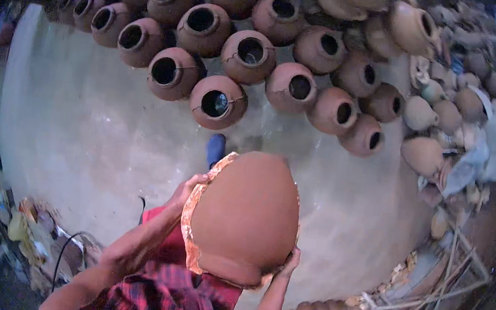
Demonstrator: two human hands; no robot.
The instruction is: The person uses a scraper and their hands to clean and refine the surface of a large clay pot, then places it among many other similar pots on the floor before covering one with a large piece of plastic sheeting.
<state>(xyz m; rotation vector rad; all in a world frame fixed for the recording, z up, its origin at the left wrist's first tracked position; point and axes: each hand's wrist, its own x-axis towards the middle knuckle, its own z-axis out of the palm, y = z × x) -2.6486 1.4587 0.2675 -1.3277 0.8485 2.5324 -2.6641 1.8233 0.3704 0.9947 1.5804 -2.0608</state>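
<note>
In front of my body, I carry a large smooth brown clay pot piece (246, 212), its narrow neck end towards me. A rough orange-and-white edge (188, 216), like that of a mold or shell, runs around its sides. My left hand (190, 190) grips that edge at the upper left. On the lower right side, my right hand (290, 262) holds it near the neck, its fingers partly hidden behind. The underside of the piece cannot be seen.
Rows of round clay pots (218, 103) with dark open mouths stand on the grey floor (105, 135) ahead. More pots and a pale plastic sheet (480, 146) are piled at the right. Wooden poles (432, 289) lie at the lower right. A blue shoe (216, 149) shows below the piece.
</note>
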